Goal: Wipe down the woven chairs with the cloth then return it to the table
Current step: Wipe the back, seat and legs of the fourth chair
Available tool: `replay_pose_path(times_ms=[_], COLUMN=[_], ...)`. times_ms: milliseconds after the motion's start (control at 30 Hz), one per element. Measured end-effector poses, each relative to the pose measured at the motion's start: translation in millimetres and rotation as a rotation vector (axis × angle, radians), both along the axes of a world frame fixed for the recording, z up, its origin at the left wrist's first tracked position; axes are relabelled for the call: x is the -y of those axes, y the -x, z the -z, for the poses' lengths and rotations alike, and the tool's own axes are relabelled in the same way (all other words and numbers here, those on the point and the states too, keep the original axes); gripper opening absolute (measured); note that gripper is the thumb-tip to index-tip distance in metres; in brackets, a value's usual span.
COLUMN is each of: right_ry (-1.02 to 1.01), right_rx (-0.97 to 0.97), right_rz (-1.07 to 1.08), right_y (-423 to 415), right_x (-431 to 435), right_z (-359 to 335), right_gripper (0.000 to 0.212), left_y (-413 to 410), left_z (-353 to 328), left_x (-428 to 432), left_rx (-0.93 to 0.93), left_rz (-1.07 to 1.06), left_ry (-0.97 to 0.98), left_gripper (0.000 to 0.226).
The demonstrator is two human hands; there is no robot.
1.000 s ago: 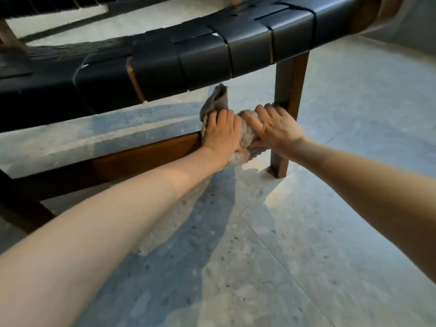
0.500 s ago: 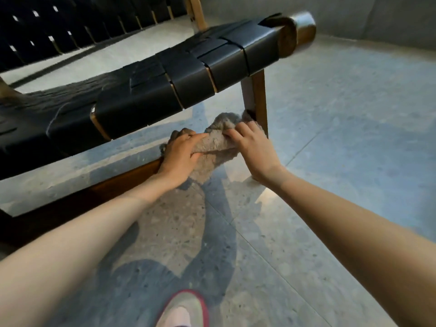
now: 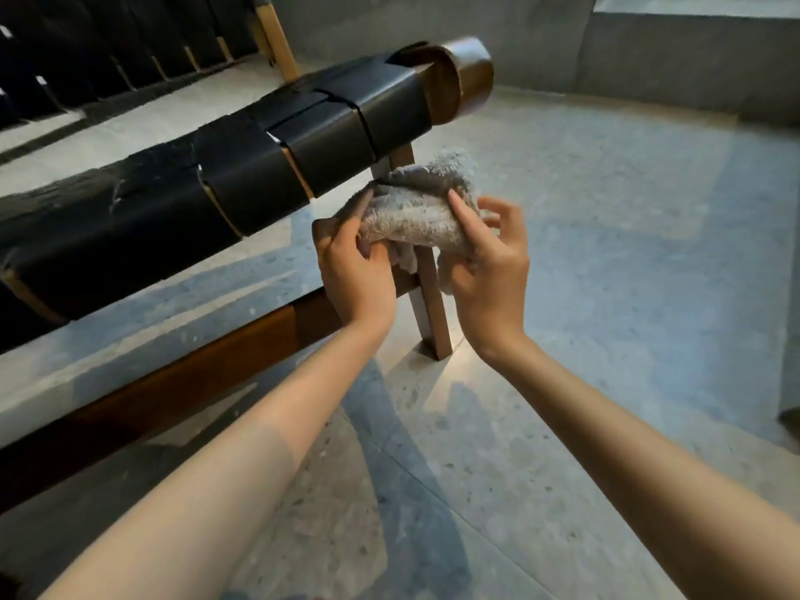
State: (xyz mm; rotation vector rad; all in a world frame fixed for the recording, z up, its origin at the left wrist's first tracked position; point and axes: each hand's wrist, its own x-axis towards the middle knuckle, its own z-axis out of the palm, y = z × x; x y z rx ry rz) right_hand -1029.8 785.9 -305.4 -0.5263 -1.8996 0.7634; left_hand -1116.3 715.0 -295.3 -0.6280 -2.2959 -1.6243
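A grey terry cloth (image 3: pixel 417 205) is bunched between both hands, just in front of the chair's front leg (image 3: pixel 430 305). My left hand (image 3: pixel 353 270) grips its left end with curled fingers. My right hand (image 3: pixel 491 257) pinches its right side with thumb and fingers, the outer fingers spread. The woven chair (image 3: pixel 242 175) has black straps wrapped over a brown wooden frame and runs from lower left to upper right. The cloth hangs below the strapped seat rail, in front of the top of the leg.
A low wooden rail (image 3: pixel 208 365) of the chair crosses under my left forearm. A second black woven chair (image 3: pixel 108 45) stands behind at the upper left. Grey stone floor (image 3: pixel 627 253) spreads to the right, bounded by a low concrete wall (image 3: pixel 671 54).
Both hands have lifted the cloth off the low rail and up beside the leg, under the seat rail. The view has pulled back and up, showing more of the chair's end.
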Motion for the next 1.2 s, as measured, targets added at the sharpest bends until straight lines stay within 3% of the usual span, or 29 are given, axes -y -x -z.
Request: replay_pose_path(times_ms=[200,300,400,667,1000,1200], right_ry=[0.368,0.454,0.457,0.411,0.448,0.556], right_rx=[0.24,0.216,0.177,0.08,0.227,0.324], right_rz=[-0.331,-0.496,-0.565,-0.589,-0.568,-0.534], right_y=[30.8,38.3,42.4,63.9,42.8,23.2], right_x=[-15.9,-19.4,-23.7,-33.0,-38.8,-37.1], right_z=[-6.3,-14.8,-19.0,-27.9,13.0,40.4], right_gripper=[0.058,0.053,0.049,0.053,0.058,0.06], left_y=[19.0,22.4,23.1,40.8,11.9,-8.2], left_z=[-4.4,-0.7,-2.0,-10.0,32.5,51.3], left_x=[-16.8,-12.3,-13.7,-30.3,-25.8,-20.1], left_rx=[0.319,0.444,0.44,0.307,0.39,0.277], left_rz=[0.313,0.488,0.592,0.462,0.474,0.388], left_ry=[-0.15,-0.246,-0.233,-0.176,-0.187,-0.106], left_gripper=[0.06,0.063,0.063,0.062,0.051,0.058])
